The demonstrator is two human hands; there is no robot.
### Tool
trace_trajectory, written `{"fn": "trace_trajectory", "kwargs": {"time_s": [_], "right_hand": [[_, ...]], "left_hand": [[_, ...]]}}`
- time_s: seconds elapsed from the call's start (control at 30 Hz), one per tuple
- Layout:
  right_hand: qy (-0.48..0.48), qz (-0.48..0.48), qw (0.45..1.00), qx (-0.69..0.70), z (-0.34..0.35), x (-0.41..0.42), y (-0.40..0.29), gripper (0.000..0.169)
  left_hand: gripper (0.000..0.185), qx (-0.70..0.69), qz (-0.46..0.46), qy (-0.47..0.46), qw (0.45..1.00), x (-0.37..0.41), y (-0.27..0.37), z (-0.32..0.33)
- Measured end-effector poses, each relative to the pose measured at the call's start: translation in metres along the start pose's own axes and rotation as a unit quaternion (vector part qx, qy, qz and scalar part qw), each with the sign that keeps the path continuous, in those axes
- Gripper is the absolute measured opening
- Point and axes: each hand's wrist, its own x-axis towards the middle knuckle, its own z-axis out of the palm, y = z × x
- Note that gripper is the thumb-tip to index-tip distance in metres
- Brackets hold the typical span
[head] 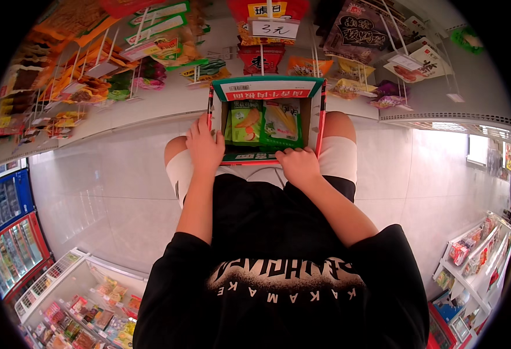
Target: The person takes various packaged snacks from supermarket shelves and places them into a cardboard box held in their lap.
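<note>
An open cardboard box point(316, 144) with red and green printed sides rests at my lap, between my knees. Inside it lie a green snack pouch point(246, 124) and a clear-fronted pouch with green edges point(284, 124), which holds pale yellow strips. My left hand point(205, 146) grips the box's left wall, thumb at the rim and fingers along the outside. Over the near rim, toward its right end, curl the fingers of my right hand point(300, 165). The far flap point(267, 89) stands raised and bears printing and a barcode.
Beyond the box, snack bags hang on metal hooks in a white display rack point(168, 94), some hooks carrying price tags point(274, 29). Pale floor tiles point(120, 174) spread around me. Behind me stand more snack shelves point(85, 305) and, at left, glass-doored coolers point(17, 248).
</note>
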Motion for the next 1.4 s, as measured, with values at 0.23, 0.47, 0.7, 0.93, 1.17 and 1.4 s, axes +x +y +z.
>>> {"fn": "trace_trajectory", "kwargs": {"time_s": [0.23,0.47,0.7,0.93,1.17,1.4], "right_hand": [[0.009,0.006,1.000,0.016,0.001,-0.005,0.007,0.012],[0.034,-0.013,0.999,0.033,-0.002,0.000,0.003,0.011],[0.004,-0.003,0.998,0.056,-0.004,0.000,0.004,0.012],[0.018,-0.007,0.999,0.044,-0.008,0.002,0.004,0.010],[0.081,-0.050,0.987,0.132,-0.009,0.002,0.008,0.011],[0.307,-0.073,0.881,0.353,-0.045,-0.024,0.020,0.023]], "left_hand": [[0.036,0.002,0.074,-0.476,0.876,0.024,0.070,0.027],[0.060,0.122,0.022,-0.637,0.761,0.024,0.056,0.181],[0.046,0.157,0.002,-0.568,0.808,0.016,0.050,0.207],[0.061,-0.221,-0.403,-0.574,0.678,0.054,0.075,0.157],[0.030,-0.513,-0.516,-0.417,0.545,0.042,0.069,0.100],[0.035,-0.633,-0.476,-0.347,0.502,0.024,0.070,-0.007]]}}
